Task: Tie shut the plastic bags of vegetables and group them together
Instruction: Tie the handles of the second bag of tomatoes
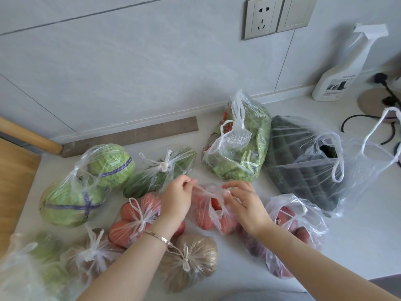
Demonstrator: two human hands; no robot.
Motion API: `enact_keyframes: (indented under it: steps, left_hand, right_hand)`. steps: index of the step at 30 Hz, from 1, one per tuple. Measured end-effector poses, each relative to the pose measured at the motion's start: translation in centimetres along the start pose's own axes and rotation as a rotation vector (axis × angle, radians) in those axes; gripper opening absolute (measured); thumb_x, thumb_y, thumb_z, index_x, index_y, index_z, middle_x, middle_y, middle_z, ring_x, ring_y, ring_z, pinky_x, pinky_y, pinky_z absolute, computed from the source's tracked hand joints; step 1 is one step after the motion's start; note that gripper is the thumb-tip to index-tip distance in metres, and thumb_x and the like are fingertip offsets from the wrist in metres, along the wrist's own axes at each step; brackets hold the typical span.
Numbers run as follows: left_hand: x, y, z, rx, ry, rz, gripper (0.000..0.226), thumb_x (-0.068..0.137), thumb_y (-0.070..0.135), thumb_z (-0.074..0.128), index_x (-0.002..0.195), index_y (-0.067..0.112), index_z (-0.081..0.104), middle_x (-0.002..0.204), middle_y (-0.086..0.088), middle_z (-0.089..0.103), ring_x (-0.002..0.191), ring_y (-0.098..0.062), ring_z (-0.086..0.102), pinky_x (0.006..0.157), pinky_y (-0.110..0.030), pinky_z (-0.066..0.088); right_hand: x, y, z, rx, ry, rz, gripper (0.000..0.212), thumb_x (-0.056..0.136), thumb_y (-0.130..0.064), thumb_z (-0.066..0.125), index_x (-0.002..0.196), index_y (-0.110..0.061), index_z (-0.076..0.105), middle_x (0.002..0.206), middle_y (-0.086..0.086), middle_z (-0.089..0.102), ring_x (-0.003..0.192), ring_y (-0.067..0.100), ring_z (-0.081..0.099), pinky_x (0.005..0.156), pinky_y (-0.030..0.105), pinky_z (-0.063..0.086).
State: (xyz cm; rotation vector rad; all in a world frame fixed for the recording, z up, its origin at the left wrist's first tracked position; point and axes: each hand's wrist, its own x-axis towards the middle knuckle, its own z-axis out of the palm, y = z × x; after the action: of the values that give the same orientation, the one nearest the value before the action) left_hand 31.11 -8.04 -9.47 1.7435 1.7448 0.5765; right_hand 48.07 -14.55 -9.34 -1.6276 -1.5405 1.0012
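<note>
Two bare forearms extended up from the bottom edge of the frame to the centre, over a pale countertop (358, 235). A thin bracelet (159, 236) circled the left wrist. The left hand (175, 198) pinched one stretched handle of a clear bag of tomatoes (213, 216) between curled fingers. The right hand (245, 203) pinched the other handle the same way. The two handles crossed between the hands, just above the red fruit. This bag lay on the counter in the middle of the frame, its mouth not yet knotted.

Knotted bags were clustered at the left and lower left, close together:
- a second tomato bag (134, 220), partly under the left forearm
- a bag of two pale green cabbages (86, 181) banded with purple tape
- a bag of dark green vegetables (156, 172), above the left hand
- two bags of brown produce, one (188, 259) under the left forearm and one (91, 257) further left
- a blurred bag of green produce (32, 268) in the bottom left corner

At the right, apart from that cluster, lay a bag of leafy greens (238, 148) with loose handles. Beside it was a large open bag holding something dark (303, 161). A bag of reddish-purple produce (293, 231) sat by the right forearm; whether it was tied could not be told.

A white spray bottle (338, 79) stood at the upper right. A wall socket (262, 17) was at the top of the frame.
</note>
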Motion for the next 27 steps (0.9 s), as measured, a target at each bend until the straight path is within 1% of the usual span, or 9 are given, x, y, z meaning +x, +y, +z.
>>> enact_keyframes:
  steps: [4,9,12,14,17,19,21,23,27]
  left_hand:
    - [1.3,-3.6,-0.9,0.322,-0.027,-0.041,0.024,0.093,0.029,0.049,0.078,0.011,0.056,0.069,-0.001,0.058,0.066,-0.022,0.053,0.054,-0.029,0.031]
    - [2.1,-5.2,0.1,0.536,-0.142,0.000,0.025,0.094,0.027,0.047,0.086,0.005,0.058,0.085,-0.012,0.066,0.082,-0.031,0.060,0.063,-0.030,0.035]
    - [2.3,-4.9,0.7,0.557,-0.161,-0.015,0.024,0.094,0.025,0.046,0.086,0.005,0.056,0.087,-0.013,0.066,0.085,-0.032,0.061,0.065,-0.032,0.037]
    - [2.4,-4.4,0.7,0.511,-0.107,-0.026,0.024,0.095,0.026,0.043,0.085,0.007,0.053,0.083,-0.011,0.063,0.082,-0.032,0.060,0.064,-0.033,0.037]
    - [2.6,-2.6,0.5,0.180,-0.044,-0.113,0.027,0.096,0.028,0.039,0.083,0.006,0.047,0.079,-0.009,0.057,0.073,-0.026,0.051,0.064,-0.032,0.035]
    - [2.3,-1.0,0.4,-0.214,-0.144,-0.208,0.027,0.096,0.030,0.040,0.087,0.007,0.052,0.086,-0.010,0.062,0.074,-0.021,0.055,0.071,-0.035,0.044]
    - [1.2,1.1,0.4,-0.552,-0.286,-0.277,0.021,0.096,0.024,0.041,0.083,0.010,0.050,0.075,-0.005,0.063,0.069,-0.016,0.060,0.076,-0.034,0.052]
    - [0.0,2.3,0.9,-0.503,-0.395,-0.176,0.018,0.096,0.021,0.043,0.081,0.011,0.047,0.066,0.001,0.055,0.059,-0.009,0.053,0.067,-0.027,0.047]
    - [-1.0,2.6,2.2,-0.360,-0.570,-0.032,0.012,0.089,0.027,0.057,0.078,0.021,0.055,0.069,0.009,0.052,0.068,-0.009,0.050,0.068,-0.025,0.039]
  right_hand:
    - [-2.4,4.1,0.7,-0.254,-0.065,-0.111,0.043,0.085,-0.041,0.038,0.065,-0.014,0.065,0.096,-0.007,0.064,0.096,0.007,0.039,0.088,0.030,0.038]
    - [-4.1,7.1,0.2,-0.607,-0.060,-0.081,0.036,0.081,-0.039,0.040,0.066,-0.025,0.069,0.075,-0.015,0.065,0.078,0.009,0.043,0.061,0.033,0.054]
    - [-3.7,5.8,0.0,-0.630,-0.122,0.062,0.040,0.087,-0.037,0.037,0.077,-0.019,0.071,0.084,-0.008,0.065,0.084,0.020,0.054,0.076,0.037,0.051]
    - [-3.1,4.5,-0.6,-0.544,-0.156,0.168,0.034,0.093,-0.032,0.040,0.084,-0.014,0.067,0.092,-0.002,0.057,0.094,0.021,0.052,0.082,0.031,0.042]
    - [-1.9,2.0,-2.4,-0.072,-0.016,0.358,0.032,0.093,-0.024,0.047,0.066,-0.009,0.057,0.079,0.004,0.052,0.075,0.021,0.052,0.076,0.033,0.039]
    - [-0.6,0.3,-3.1,0.308,0.081,0.418,0.031,0.090,-0.019,0.053,0.062,-0.008,0.060,0.067,0.005,0.059,0.065,0.020,0.053,0.073,0.033,0.044]
    - [0.7,-1.0,-3.0,0.448,0.088,0.378,0.029,0.089,-0.017,0.056,0.062,-0.012,0.066,0.062,0.006,0.063,0.065,0.021,0.058,0.075,0.035,0.051]
    - [1.7,-2.0,-2.5,0.455,0.069,0.302,0.026,0.087,-0.014,0.058,0.064,-0.011,0.068,0.062,0.007,0.064,0.064,0.022,0.060,0.076,0.038,0.053]
    - [3.1,-2.2,-1.2,0.420,0.099,0.228,0.025,0.086,-0.013,0.060,0.065,-0.001,0.066,0.060,0.008,0.062,0.061,0.021,0.058,0.075,0.042,0.053]
